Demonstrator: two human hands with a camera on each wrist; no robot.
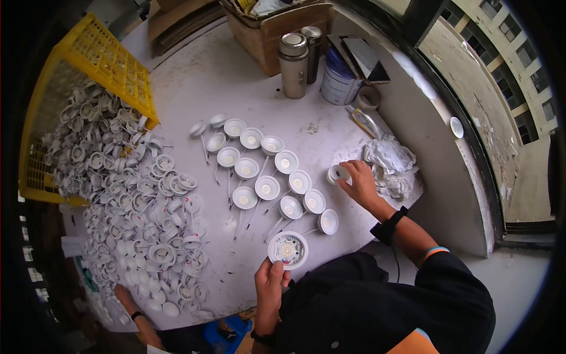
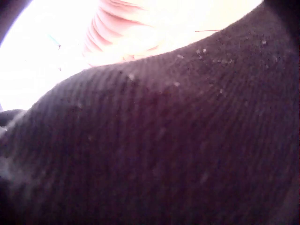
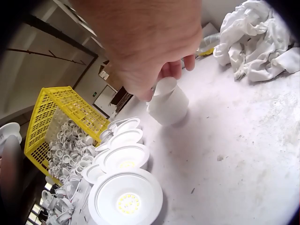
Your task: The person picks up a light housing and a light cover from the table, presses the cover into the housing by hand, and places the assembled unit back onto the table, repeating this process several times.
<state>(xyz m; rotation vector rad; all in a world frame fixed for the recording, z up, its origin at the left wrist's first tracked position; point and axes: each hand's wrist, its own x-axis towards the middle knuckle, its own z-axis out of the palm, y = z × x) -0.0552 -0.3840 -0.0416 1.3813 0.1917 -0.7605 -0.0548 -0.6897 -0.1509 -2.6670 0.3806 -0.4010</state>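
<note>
My left hand point(image 1: 270, 289) holds a round white LED downlight point(image 1: 288, 250) by its near rim, thumb on the edge. Its face is up, showing a ring of yellow LEDs and a circuit board. In the left wrist view, dark ribbed fabric point(image 2: 164, 140) hides the hand's work. Farther right, my right hand point(image 1: 362, 184) pinches a small white roll-like piece point(image 3: 168, 105) standing on the table, thumb at one side and fingers behind. Between the hands and the pile, several finished-looking downlights point(image 1: 267, 187) lie in slanting rows with their wires trailing.
A yellow crate point(image 1: 112, 65) lies tipped at the left, spilling a heap of white lamp parts point(image 1: 135, 194). Another person's hand point(image 1: 125, 298) is at that heap. White cloth point(image 1: 392, 165), a steel flask point(image 1: 293, 66) and a labelled bucket point(image 1: 340, 82) stand along the right and back.
</note>
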